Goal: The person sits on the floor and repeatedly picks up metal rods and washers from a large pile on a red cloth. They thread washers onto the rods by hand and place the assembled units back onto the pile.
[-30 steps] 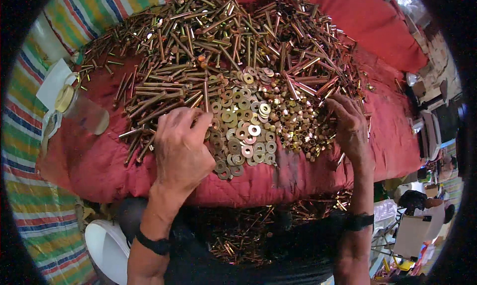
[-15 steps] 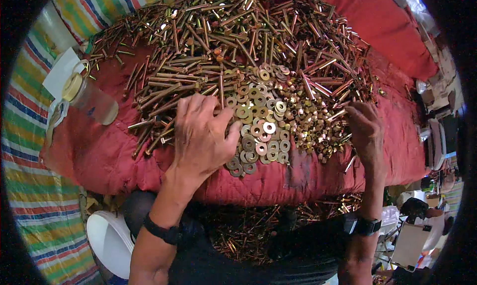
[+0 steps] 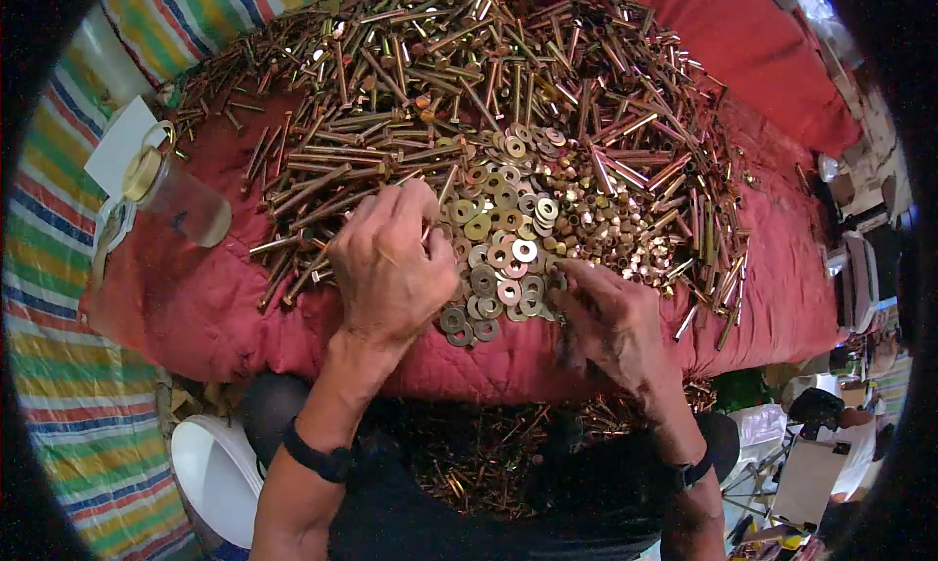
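My left hand is closed at the left edge of the washers, with a long brassy bolt rising at a slant from its pinched thumb and fingers. My right hand is at the right edge of the flat round washers. Its fingers are bent together at the outermost washers, and whatever they hold is hidden. Small brassy nuts lie heaped just beyond my right hand. Loose long bolts lie beyond and left of my left hand.
A large bolt heap covers the far side of the red padded cloth. At the left lies a clear jar with a yellowish lid. More bolts are below the near edge. A white bucket stands lower left.
My right hand has moved left and nearer, from the bolts and nuts at the right to the washers. My left hand's fingers have drawn together, and the bolt beside them now leans.
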A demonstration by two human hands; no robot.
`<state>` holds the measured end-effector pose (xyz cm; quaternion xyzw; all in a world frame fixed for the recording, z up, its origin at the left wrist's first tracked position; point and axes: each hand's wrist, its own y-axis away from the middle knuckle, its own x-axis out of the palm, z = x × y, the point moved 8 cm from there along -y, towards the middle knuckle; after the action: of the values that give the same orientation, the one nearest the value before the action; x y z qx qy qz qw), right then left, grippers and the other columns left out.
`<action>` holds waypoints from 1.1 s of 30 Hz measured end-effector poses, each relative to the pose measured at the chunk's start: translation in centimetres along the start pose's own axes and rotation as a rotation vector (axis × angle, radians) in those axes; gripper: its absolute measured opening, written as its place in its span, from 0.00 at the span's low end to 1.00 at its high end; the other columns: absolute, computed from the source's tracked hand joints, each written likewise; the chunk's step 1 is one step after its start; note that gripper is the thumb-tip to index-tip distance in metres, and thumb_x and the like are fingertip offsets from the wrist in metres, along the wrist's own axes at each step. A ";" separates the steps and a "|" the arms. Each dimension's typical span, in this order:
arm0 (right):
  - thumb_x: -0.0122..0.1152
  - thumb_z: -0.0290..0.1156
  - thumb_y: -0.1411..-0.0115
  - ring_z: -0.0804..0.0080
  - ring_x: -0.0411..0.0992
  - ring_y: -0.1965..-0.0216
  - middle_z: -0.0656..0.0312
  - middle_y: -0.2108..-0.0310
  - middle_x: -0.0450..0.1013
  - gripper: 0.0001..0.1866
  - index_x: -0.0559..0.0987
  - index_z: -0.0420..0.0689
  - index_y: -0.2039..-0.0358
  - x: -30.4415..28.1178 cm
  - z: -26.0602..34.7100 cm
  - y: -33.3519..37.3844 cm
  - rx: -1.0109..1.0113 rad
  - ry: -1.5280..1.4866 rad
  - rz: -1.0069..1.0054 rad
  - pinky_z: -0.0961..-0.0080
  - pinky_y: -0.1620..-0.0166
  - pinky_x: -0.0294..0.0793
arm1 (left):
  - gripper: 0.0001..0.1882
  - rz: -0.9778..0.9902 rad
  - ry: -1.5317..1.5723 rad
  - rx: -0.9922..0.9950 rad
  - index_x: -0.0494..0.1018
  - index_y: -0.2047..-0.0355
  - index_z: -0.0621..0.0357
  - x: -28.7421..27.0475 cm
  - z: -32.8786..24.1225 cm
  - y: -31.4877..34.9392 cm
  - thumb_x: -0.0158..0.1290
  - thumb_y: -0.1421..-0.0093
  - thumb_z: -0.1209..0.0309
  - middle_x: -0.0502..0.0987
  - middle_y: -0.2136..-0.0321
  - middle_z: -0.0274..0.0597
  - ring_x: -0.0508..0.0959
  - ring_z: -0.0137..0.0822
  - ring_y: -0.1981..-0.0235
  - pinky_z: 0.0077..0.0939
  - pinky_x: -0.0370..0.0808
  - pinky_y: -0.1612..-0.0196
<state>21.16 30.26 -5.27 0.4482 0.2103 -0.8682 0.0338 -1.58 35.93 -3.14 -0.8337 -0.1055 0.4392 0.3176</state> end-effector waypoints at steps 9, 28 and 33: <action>0.69 0.29 0.38 0.64 0.81 0.68 0.57 0.65 0.82 0.12 0.85 0.41 0.54 0.5 -1.1 0.0 0.127 -0.129 0.060 0.70 0.64 0.80 | 0.07 0.164 -0.225 -0.054 0.76 0.67 0.58 1.7 0.8 0.4 0.57 0.46 0.72 0.77 0.69 0.50 0.80 0.55 0.69 0.49 0.76 0.66; 0.67 0.30 0.35 0.77 0.78 0.67 0.60 0.68 0.83 0.11 0.84 0.34 0.58 -2.7 -1.4 1.6 0.561 -0.507 -0.048 0.76 0.61 0.77 | 0.11 0.556 0.666 -0.243 0.78 0.57 0.65 2.3 -4.8 3.6 0.61 0.40 0.74 0.84 0.66 0.46 0.85 0.35 0.65 0.32 0.80 0.59; 0.67 0.30 0.35 0.77 0.78 0.68 0.60 0.68 0.82 0.11 0.83 0.34 0.60 -2.1 -1.3 2.0 0.578 -0.509 -0.040 0.77 0.62 0.77 | 0.10 0.494 0.657 -0.035 0.80 0.59 0.65 1.6 -5.9 3.7 0.63 0.41 0.76 0.84 0.65 0.51 0.86 0.45 0.65 0.34 0.80 0.62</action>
<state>23.93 28.72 -4.96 0.2051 -0.0498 -0.9757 -0.0597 3.72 31.17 -4.07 -0.9351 0.1976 0.2109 0.2052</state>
